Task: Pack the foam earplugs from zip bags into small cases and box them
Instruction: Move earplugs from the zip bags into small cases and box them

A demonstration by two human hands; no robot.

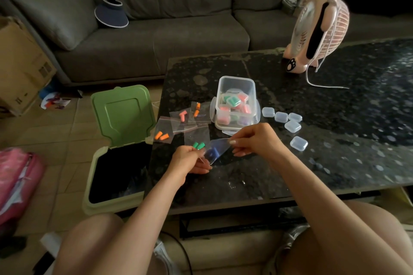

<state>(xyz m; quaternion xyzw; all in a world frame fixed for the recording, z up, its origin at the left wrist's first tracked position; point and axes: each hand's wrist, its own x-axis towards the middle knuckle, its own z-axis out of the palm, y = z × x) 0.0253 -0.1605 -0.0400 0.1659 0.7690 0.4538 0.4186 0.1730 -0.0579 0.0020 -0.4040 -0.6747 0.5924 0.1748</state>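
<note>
Grip: left hand (190, 161), right hand (257, 140) pinch small clear plastic zip bag (218, 147)
Handling: likely flimsy, slippery; best taken at seal edges

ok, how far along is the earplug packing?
Done: several filled cases sit in the clear box. In hand: left hand and right hand pinch a zip bag holding blue earplugs, apparently opening it. Left: four more bags with earplugs lie on the table left of the box; five empty cases wait to its right.
</note>
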